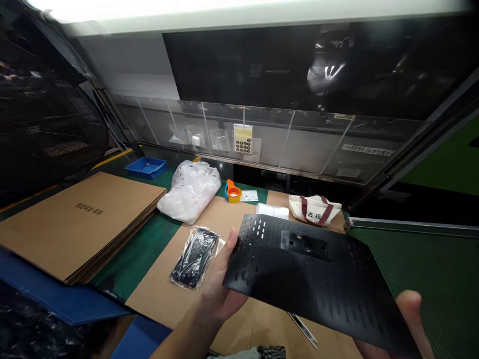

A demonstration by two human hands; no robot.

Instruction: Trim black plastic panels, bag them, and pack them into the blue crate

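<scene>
Head view: black slotted panel (310,284), one, tilted above the worktop (147,244); left hand (221,286) and right hand (416,319) grip opposite edges, thumbs uppermost, fingers partly hidden beneath. Probably light, stiff, slippery; best held by both edges. Writing: cloth bag (295,207), "去摸"; cardboard stack (123,199), dark print, partly illegible.

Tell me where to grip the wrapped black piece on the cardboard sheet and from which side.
Probably best across its middle, by both long edges: the wrapped black piece lies flat on the cardboard sheet and is longer than wide. Come from above and its left, since the left hand, holding the black panel, is close on its right.
</scene>
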